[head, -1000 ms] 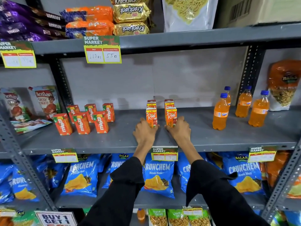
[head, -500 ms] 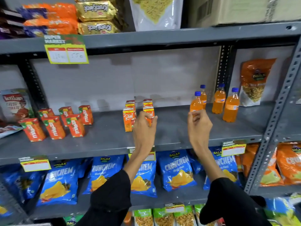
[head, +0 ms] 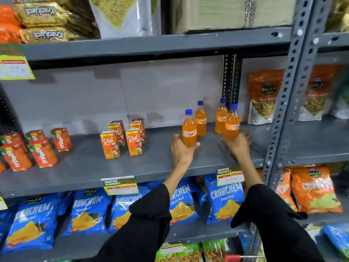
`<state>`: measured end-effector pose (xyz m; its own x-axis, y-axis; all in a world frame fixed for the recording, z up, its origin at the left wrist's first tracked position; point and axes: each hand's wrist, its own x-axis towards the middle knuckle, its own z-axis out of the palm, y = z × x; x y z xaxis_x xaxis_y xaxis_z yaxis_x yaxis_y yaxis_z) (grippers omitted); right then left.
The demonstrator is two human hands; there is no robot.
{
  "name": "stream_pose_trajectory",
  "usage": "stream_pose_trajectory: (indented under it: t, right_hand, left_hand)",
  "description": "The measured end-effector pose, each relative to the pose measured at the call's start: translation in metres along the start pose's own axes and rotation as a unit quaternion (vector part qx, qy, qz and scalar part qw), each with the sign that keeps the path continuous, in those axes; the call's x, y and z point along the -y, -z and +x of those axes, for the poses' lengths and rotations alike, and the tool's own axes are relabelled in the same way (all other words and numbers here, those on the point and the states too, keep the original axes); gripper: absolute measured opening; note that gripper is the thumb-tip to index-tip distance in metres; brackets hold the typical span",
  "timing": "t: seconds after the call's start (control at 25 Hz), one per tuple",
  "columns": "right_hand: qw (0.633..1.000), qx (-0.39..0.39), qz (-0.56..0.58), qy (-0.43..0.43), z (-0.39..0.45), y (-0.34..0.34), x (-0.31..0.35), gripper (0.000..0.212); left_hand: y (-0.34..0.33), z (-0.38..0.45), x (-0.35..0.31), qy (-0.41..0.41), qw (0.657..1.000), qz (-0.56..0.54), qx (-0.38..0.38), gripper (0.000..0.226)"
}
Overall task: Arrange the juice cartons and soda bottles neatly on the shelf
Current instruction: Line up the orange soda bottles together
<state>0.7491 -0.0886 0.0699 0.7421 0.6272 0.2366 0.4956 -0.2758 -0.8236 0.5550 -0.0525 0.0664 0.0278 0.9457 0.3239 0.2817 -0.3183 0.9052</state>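
Observation:
Orange soda bottles with blue caps stand on the grey middle shelf. My left hand grips the base of the front left bottle. Blurred by motion, my right hand wraps around the base of the front right bottle. Two more bottles stand just behind them. Left of my hands, the orange Real juice cartons stand in two short rows. Red Maaza cartons are grouped at the shelf's far left.
A perforated steel upright rises right of the bottles, with orange snack pouches behind it. Blue Crunchem bags fill the shelf below. Price tags hang on the shelf's front edge. Biscuit packs and a carton box sit above.
Both hands left the Real juice cartons and moved right to the soda bottles, closing around the two front ones. The view has swung to the right.

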Motion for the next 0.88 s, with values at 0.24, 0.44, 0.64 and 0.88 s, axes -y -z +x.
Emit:
stream_pose_trajectory:
  t: [0.24,0.44,0.64,0.88]
  right_hand:
    - [0.999,0.007,0.034,0.029,0.045,-0.017,-0.032,0.042]
    - [0.997,0.028,0.061,0.034,0.027,0.002,-0.017,0.056]
    - [0.996,0.019,0.07,0.048,0.027,0.003,-0.018,0.057]
    - [0.996,0.032,0.072,0.03,0.031,0.004,-0.019,0.061]
  left_hand:
    - [-0.018,0.004,-0.003,-0.001,1.0,0.002,-0.002,0.046]
    - [-0.049,-0.001,-0.014,0.001,1.0,0.003,0.011,0.046]
    - [-0.064,-0.002,-0.021,0.003,1.0,0.011,0.014,0.05]
    - [-0.067,-0.002,-0.019,-0.003,1.0,0.02,0.02,0.049]
